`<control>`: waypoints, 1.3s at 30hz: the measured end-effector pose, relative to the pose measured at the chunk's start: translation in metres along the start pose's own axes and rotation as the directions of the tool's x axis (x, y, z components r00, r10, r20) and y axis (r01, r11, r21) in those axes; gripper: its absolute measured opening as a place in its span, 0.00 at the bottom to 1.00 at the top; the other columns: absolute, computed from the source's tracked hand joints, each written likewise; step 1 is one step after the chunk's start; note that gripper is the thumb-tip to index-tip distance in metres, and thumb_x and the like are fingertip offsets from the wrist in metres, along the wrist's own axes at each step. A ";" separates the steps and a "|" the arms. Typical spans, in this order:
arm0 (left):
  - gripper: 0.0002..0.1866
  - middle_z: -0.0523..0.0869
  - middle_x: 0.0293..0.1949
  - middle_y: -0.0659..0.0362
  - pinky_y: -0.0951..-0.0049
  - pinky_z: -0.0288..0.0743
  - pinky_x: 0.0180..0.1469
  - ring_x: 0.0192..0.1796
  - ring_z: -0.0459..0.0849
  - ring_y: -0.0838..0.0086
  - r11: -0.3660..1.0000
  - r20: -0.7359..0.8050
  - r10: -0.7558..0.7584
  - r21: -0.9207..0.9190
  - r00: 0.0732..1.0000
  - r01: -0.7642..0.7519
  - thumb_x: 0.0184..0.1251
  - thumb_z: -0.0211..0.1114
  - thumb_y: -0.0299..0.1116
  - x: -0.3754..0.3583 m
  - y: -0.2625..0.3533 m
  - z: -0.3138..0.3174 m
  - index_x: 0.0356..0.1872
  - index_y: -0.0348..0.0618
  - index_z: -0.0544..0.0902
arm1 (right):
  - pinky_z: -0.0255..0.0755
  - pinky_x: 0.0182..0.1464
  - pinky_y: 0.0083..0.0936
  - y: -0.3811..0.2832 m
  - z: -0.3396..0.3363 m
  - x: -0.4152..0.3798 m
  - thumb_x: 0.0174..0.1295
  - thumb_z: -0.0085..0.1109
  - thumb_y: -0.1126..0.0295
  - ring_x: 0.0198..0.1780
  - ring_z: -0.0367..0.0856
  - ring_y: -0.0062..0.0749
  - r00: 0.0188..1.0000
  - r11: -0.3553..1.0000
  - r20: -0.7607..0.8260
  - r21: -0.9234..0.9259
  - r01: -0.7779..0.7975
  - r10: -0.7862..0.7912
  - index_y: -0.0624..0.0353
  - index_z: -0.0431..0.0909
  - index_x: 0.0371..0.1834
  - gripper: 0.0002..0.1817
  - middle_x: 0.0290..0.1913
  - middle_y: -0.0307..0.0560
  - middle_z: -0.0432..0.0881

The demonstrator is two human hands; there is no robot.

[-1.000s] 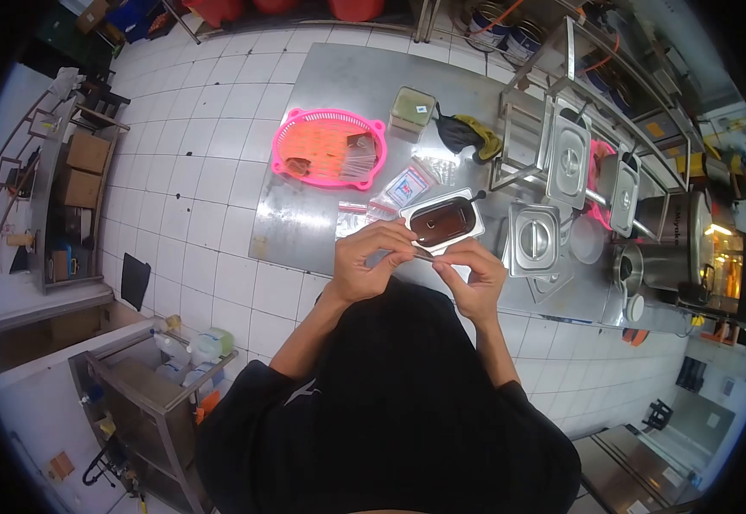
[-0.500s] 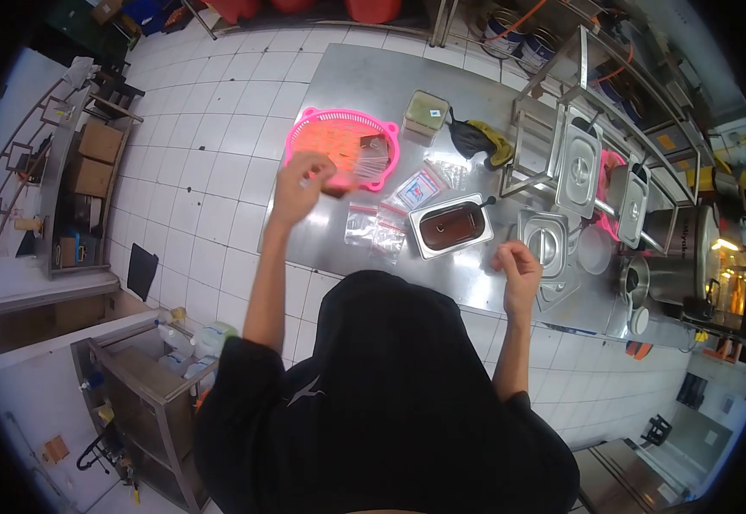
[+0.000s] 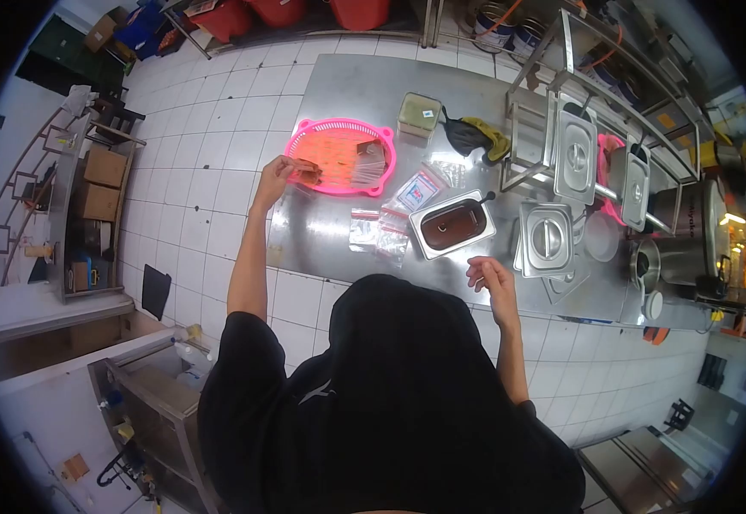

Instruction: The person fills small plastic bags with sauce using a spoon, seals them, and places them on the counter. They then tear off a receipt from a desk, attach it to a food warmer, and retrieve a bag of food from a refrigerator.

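At the left rim of a pink basket (image 3: 390, 171), my left hand (image 3: 276, 174) pinches a small brown sauce packet (image 3: 307, 171) by its end. The packet hangs over the rim. Inside the basket lie orange-looking contents (image 3: 337, 154) and clear plastic packets (image 3: 368, 171), too blurred to tell apart well. My right hand (image 3: 496, 281) hovers near the table's front edge, its fingers loosely bent and apart, holding nothing. Just beyond it is a steel pan of dark brown sauce (image 3: 452, 226) with a black-handled utensil in it.
Zip bags (image 3: 379, 231) and a printed bag (image 3: 416, 190) lie between basket and pan. Behind stand a green-filled tub (image 3: 419, 114) and a black-and-yellow item (image 3: 477, 140). Steel lids (image 3: 548, 238), a metal rack (image 3: 510, 171) and a large pot (image 3: 683, 244) occupy the right.
My left hand has moved left from the basket's front to its left rim, bringing the brown packet along. My right hand has shifted slightly left and down, its fingers loosening.
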State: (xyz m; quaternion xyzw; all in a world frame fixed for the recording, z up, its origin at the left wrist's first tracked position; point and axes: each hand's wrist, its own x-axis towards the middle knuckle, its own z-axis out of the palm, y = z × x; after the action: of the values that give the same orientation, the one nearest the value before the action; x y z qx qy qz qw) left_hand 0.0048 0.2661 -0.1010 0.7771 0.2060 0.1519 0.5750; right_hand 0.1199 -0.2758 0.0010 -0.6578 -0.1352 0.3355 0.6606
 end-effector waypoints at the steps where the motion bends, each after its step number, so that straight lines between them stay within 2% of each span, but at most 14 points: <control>1: 0.04 0.87 0.46 0.55 0.73 0.75 0.58 0.51 0.84 0.74 1.000 0.003 -0.005 0.003 1.000 0.005 0.73 0.56 0.21 0.000 0.000 -0.001 0.42 0.36 0.79 | 0.69 0.37 0.18 0.002 0.000 0.001 0.78 0.48 0.60 0.35 0.79 0.19 1.000 0.999 0.005 -0.014 -0.029 0.029 0.63 0.83 0.50 0.18 0.36 0.40 0.83; 7: 0.03 0.87 0.47 0.55 0.68 0.73 0.61 0.53 0.83 0.74 0.994 -0.031 -0.008 -0.107 0.999 0.005 0.75 0.56 0.24 0.005 0.000 0.001 0.41 0.39 0.78 | 0.69 0.37 0.17 0.002 0.008 0.012 0.77 0.50 0.59 0.35 0.77 0.18 0.992 0.986 0.104 -0.157 -0.052 0.069 0.62 0.83 0.51 0.18 0.36 0.39 0.83; 9: 0.02 0.86 0.52 0.53 0.59 0.70 0.65 0.59 0.80 0.67 0.985 -0.084 0.026 0.174 0.996 -0.011 0.72 0.60 0.27 0.000 -0.002 0.002 0.41 0.43 0.80 | 0.68 0.37 0.17 -0.002 0.012 0.015 0.77 0.51 0.60 0.35 0.77 0.17 0.989 0.978 0.127 -0.205 -0.048 0.076 0.61 0.83 0.51 0.17 0.36 0.39 0.83; 10: 0.02 0.86 0.52 0.53 0.59 0.70 0.65 0.59 0.80 0.67 0.985 -0.085 0.030 0.173 0.996 -0.014 0.72 0.60 0.27 -0.001 -0.013 -0.001 0.41 0.43 0.80 | 0.68 0.38 0.17 -0.003 0.014 0.017 0.76 0.52 0.60 0.35 0.77 0.17 0.988 0.972 0.134 -0.229 -0.047 0.079 0.61 0.83 0.51 0.16 0.36 0.38 0.83; 12: 0.05 0.81 0.60 0.52 0.53 0.63 0.69 0.66 0.74 0.57 0.800 -0.135 0.334 0.564 0.933 -0.205 0.66 0.62 0.28 -0.008 -0.020 -0.005 0.41 0.46 0.82 | 0.68 0.38 0.18 -0.005 0.016 0.018 0.76 0.53 0.61 0.35 0.76 0.17 0.987 0.967 0.138 -0.250 -0.049 0.086 0.60 0.83 0.51 0.15 0.36 0.38 0.82; 16: 0.10 0.75 0.65 0.51 0.52 0.60 0.71 0.69 0.69 0.50 0.730 -0.130 0.285 0.671 0.950 -0.128 0.61 0.60 0.23 -0.031 0.006 0.003 0.42 0.46 0.82 | 0.69 0.38 0.18 -0.001 0.021 0.015 0.75 0.55 0.61 0.36 0.76 0.18 0.983 0.963 0.133 -0.252 -0.090 0.127 0.60 0.83 0.51 0.15 0.37 0.38 0.82; 18: 0.19 0.75 0.65 0.50 0.50 0.65 0.66 0.68 0.70 0.50 0.541 -0.171 0.354 0.840 0.919 -0.053 0.55 0.58 0.18 -0.036 0.027 0.017 0.49 0.46 0.81 | 0.70 0.39 0.19 0.007 0.024 0.015 0.75 0.55 0.61 0.36 0.77 0.18 0.980 0.959 0.130 -0.259 -0.113 0.150 0.60 0.83 0.52 0.15 0.37 0.38 0.82; 21: 0.15 0.77 0.62 0.49 0.49 0.65 0.62 0.66 0.72 0.53 0.598 -0.220 0.436 0.795 0.872 -0.098 0.53 0.57 0.19 -0.050 0.065 0.061 0.42 0.42 0.81 | 0.72 0.39 0.19 0.017 0.025 0.015 0.75 0.55 0.60 0.36 0.79 0.19 0.976 0.954 0.154 -0.280 -0.109 0.157 0.60 0.83 0.52 0.15 0.37 0.39 0.84; 22: 0.13 0.79 0.57 0.52 0.46 0.66 0.58 0.63 0.74 0.58 0.836 -0.048 0.341 0.472 0.939 -0.280 0.53 0.59 0.21 -0.048 0.053 0.065 0.41 0.42 0.81 | 0.72 0.40 0.19 0.017 0.028 0.015 0.74 0.56 0.60 0.36 0.80 0.20 0.974 0.940 0.148 -0.322 -0.118 0.173 0.59 0.83 0.52 0.15 0.38 0.40 0.84; 24: 0.11 0.81 0.51 0.55 0.47 0.65 0.57 0.58 0.76 0.61 0.814 0.042 0.363 0.472 0.931 -0.339 0.52 0.61 0.23 -0.082 0.030 0.112 0.38 0.44 0.82 | 0.73 0.41 0.20 0.020 0.027 0.014 0.74 0.56 0.59 0.37 0.82 0.21 0.973 0.913 0.144 -0.391 -0.112 0.181 0.58 0.83 0.53 0.15 0.38 0.41 0.86; 26: 0.09 0.80 0.49 0.57 0.52 0.63 0.56 0.55 0.76 0.61 0.756 0.171 0.155 0.614 0.973 -0.228 0.55 0.66 0.29 -0.112 0.050 0.150 0.38 0.47 0.84 | 0.73 0.41 0.20 0.017 0.028 0.014 0.74 0.56 0.59 0.37 0.82 0.21 0.976 0.911 0.129 -0.397 -0.113 0.177 0.58 0.83 0.53 0.16 0.38 0.41 0.86; 30: 0.13 0.79 0.47 0.60 0.54 0.61 0.56 0.54 0.74 0.63 0.788 0.165 0.194 0.561 0.967 -0.254 0.55 0.72 0.39 -0.140 0.059 0.189 0.43 0.52 0.87 | 0.73 0.40 0.21 0.022 0.026 0.013 0.74 0.57 0.58 0.35 0.81 0.21 0.986 0.919 0.076 -0.381 -0.107 0.146 0.58 0.83 0.52 0.16 0.38 0.41 0.86; 32: 0.18 0.78 0.48 0.62 0.52 0.60 0.56 0.56 0.72 0.63 0.718 0.201 0.192 0.639 0.961 -0.277 0.54 0.75 0.45 -0.144 0.067 0.204 0.46 0.57 0.89 | 0.73 0.40 0.21 0.021 0.027 0.010 0.74 0.57 0.58 0.35 0.81 0.21 0.984 0.913 0.073 -0.390 -0.121 0.162 0.58 0.83 0.52 0.16 0.37 0.41 0.86; 39: 0.11 0.79 0.50 0.62 0.49 0.60 0.56 0.57 0.72 0.63 0.679 0.269 0.255 0.634 0.929 -0.371 0.60 0.72 0.41 -0.137 0.055 0.219 0.43 0.57 0.91 | 0.72 0.38 0.21 0.009 0.034 0.018 0.73 0.57 0.60 0.33 0.79 0.20 0.980 0.895 0.140 -0.442 -0.064 0.139 0.58 0.83 0.52 0.15 0.35 0.39 0.85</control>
State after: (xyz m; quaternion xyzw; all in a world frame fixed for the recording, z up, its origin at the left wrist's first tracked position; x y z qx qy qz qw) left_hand -0.0024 0.0026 -0.1120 0.9649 0.0641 0.1007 0.2338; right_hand 0.1094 -0.2391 -0.0084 -0.7642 -0.2275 0.3851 0.4647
